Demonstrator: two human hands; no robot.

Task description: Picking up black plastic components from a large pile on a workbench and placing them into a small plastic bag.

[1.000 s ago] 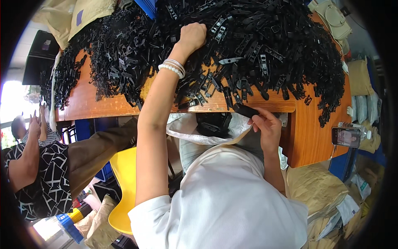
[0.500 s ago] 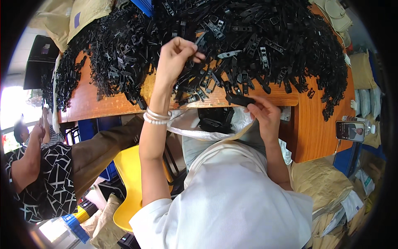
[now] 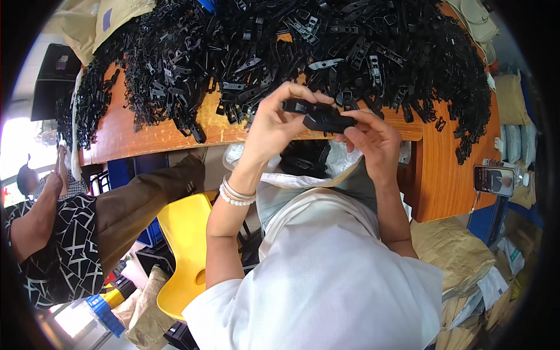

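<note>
Just past the table's near edge, my two hands meet over the open white sack (image 3: 286, 179) at my lap. My left hand (image 3: 273, 122), a beaded bracelet on its wrist, pinches a slim black plastic piece (image 3: 300, 107). Fingers of my right hand (image 3: 376, 140) close on the end of a thicker, elongated black plastic piece (image 3: 328, 121). The two pieces lie against or very near each other; whether they are joined I cannot tell. More dark pieces (image 3: 304, 158) show inside the sack. Beyond my hands spreads a big pile of black plastic parts (image 3: 233, 58).
The wooden table (image 3: 446, 186) carries the pile. A phone (image 3: 493, 180) stands at its right edge. To my left are a yellow chair (image 3: 185, 245) and another person (image 3: 64, 245). Brown paper sacks (image 3: 449, 256) lie at the lower right.
My left hand has come from the pile toward me and to the right, now with a black piece in it. My right hand has lifted its piece slightly to meet it.
</note>
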